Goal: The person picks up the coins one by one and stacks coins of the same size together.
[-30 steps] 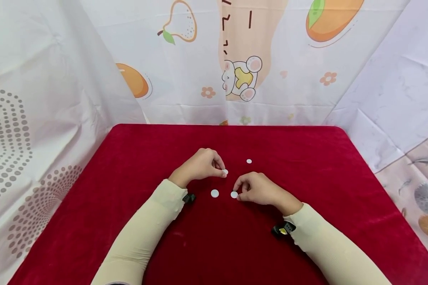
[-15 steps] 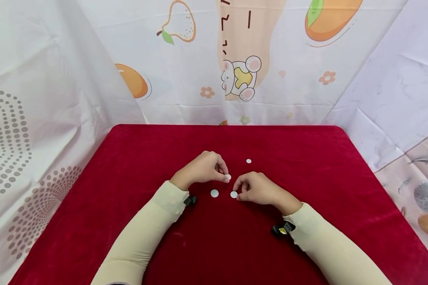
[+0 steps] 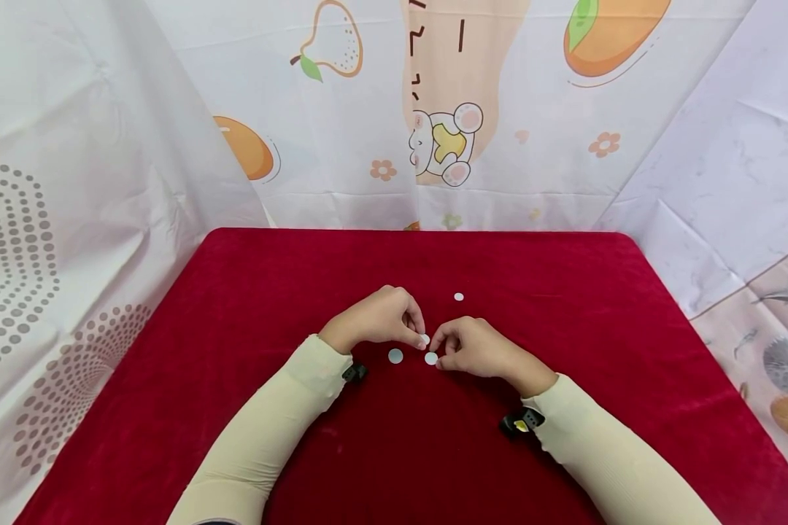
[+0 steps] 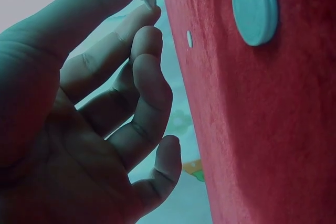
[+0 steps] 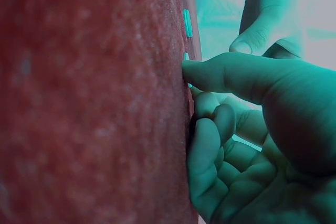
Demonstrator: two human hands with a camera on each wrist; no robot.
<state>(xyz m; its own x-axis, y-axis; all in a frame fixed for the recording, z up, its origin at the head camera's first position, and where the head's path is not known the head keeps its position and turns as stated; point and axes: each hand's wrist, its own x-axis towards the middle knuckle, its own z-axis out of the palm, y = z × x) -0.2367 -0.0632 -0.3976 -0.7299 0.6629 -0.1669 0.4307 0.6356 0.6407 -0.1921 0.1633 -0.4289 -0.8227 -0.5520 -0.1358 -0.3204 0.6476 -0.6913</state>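
Just beyond the right disc (image 3: 431, 359), itself pinched at its edge by the right hand (image 3: 476, 348), a raised disc (image 3: 425, 339) is tightly pinched by the left hand (image 3: 382, 319).

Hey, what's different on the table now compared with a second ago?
The left hand has moved nearer the person and rightward, carrying its pinched disc toward the right hand. Nothing was let go. The right hand, near right disc, near left disc and far disc stayed put.
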